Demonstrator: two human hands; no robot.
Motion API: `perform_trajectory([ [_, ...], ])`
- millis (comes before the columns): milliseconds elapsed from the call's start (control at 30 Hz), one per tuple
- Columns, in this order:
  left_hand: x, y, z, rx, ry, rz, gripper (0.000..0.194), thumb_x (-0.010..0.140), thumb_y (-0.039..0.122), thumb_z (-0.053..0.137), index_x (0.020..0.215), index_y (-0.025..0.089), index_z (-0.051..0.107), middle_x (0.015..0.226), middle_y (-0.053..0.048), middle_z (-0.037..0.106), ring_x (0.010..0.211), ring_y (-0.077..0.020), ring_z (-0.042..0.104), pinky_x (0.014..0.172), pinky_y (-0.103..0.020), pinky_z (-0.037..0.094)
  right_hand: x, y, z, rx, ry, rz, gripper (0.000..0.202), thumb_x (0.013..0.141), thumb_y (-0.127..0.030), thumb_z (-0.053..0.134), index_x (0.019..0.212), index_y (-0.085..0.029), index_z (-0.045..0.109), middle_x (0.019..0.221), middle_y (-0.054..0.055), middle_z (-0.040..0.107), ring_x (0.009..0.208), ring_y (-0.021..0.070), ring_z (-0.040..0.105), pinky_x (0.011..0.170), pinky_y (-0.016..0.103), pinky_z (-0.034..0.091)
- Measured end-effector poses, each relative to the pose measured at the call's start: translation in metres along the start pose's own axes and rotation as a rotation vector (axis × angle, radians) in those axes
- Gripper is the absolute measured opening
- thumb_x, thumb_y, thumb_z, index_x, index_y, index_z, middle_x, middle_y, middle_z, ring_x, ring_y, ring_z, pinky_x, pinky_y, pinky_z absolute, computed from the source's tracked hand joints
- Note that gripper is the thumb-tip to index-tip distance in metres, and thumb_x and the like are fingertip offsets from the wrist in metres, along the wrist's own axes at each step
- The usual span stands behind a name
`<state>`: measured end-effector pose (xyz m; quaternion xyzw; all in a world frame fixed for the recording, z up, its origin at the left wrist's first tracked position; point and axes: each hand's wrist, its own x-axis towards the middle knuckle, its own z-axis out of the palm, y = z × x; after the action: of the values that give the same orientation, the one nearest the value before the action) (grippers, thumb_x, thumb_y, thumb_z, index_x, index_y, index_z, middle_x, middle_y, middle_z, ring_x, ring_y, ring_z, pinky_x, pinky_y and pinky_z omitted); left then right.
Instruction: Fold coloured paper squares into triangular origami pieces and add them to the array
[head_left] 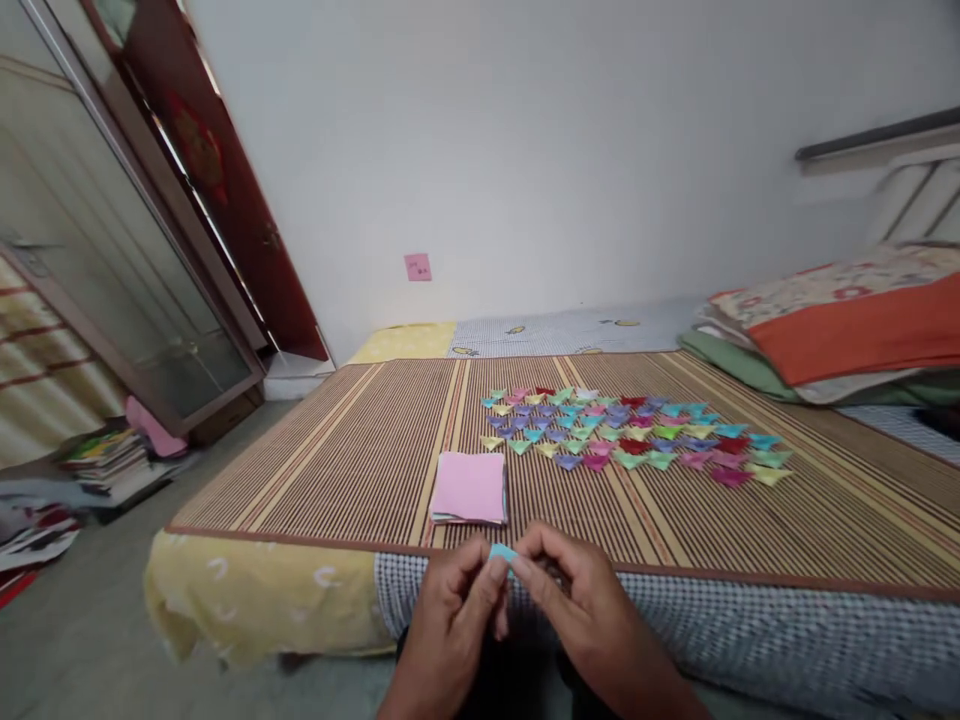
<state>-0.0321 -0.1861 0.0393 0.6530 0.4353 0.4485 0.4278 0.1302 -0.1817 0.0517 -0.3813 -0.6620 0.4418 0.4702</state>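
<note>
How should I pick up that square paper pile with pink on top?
I'd come from the near side and above, pinching the square stack of pink-topped paper sheets by its left and right edges. It lies flat on the brown-and-tan striped mat, so getting underneath looks tricky. Lower sheets peek out at the near edge, so they're probably loose: hold both sides gently.

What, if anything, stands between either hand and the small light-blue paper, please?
Nothing visible does: the left hand and right hand both pinch the light-blue paper. The stack of paper squares lies beyond them, on the striped mat.
</note>
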Motion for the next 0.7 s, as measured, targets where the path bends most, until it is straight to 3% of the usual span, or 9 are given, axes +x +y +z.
perform_trajectory([
  [200,-0.021,0.005,0.009,0.109,0.133,0.098,0.045,0.1,0.05,0.051,0.066,0.02,0.05,0.063,0.002,0.045,0.061,-0.0141,0.045,0.058,-0.025,0.033,-0.027,-0.012,0.007,-0.17,0.133,-0.18,0.029,0.103,-0.034,0.049,0.078,-0.021,0.054,0.071,-0.002,0.055,0.064,0.0139,0.054,0.061,0.024,0.041],
  [333,-0.025,0.008,0.012,-0.082,0.057,0.06,0.037,0.1,0.048,0.054,0.076,0.02,0.057,0.064,0.002,0.053,0.06,-0.013,0.051,0.061,-0.024,0.04,-0.037,-0.012,0.002,-0.176,0.119,-0.206,0.028,0.104,-0.031,0.048,0.079,-0.021,0.057,0.075,-0.001,0.06,0.07,0.0145,0.059,0.068,0.025,0.044],
  [467,-0.027,0.018,0.011,-0.265,0.072,0.039,0.024,0.099,0.044,0.057,0.099,0.02,0.062,0.07,0.001,0.064,0.064,-0.0141,0.06,0.063,-0.024,0.047,-0.044,-0.012,-0.01,-0.21,0.128,-0.201,0.026,0.104,-0.029,0.049,0.082,-0.022,0.06,0.081,0.0,0.062,0.077,0.0156,0.061,0.072,0.025,0.044],
  [600,-0.026,0.026,0.009,-0.338,-0.012,0.005,0.02,0.093,0.038,0.07,0.093,0.019,0.063,0.083,-0.001,0.068,0.067,-0.0128,0.066,0.064,-0.023,0.05,-0.048,-0.011,-0.016,-0.242,0.124,-0.218,0.024,0.104,-0.025,0.048,0.084,-0.022,0.061,0.082,0.0,0.062,0.078,0.0158,0.061,0.074,0.025,0.044],
  [700,-0.025,0.027,0.009,-0.385,-0.074,-0.034,0.02,0.09,0.035,0.073,0.088,0.017,0.063,0.081,-0.001,0.067,0.067,-0.0121,0.067,0.065,-0.023,0.052,-0.05,-0.01,-0.017,-0.244,0.115,-0.262,0.023,0.104,-0.022,0.048,0.085,-0.022,0.06,0.081,0.0,0.061,0.077,0.0152,0.061,0.073,0.025,0.045],
])
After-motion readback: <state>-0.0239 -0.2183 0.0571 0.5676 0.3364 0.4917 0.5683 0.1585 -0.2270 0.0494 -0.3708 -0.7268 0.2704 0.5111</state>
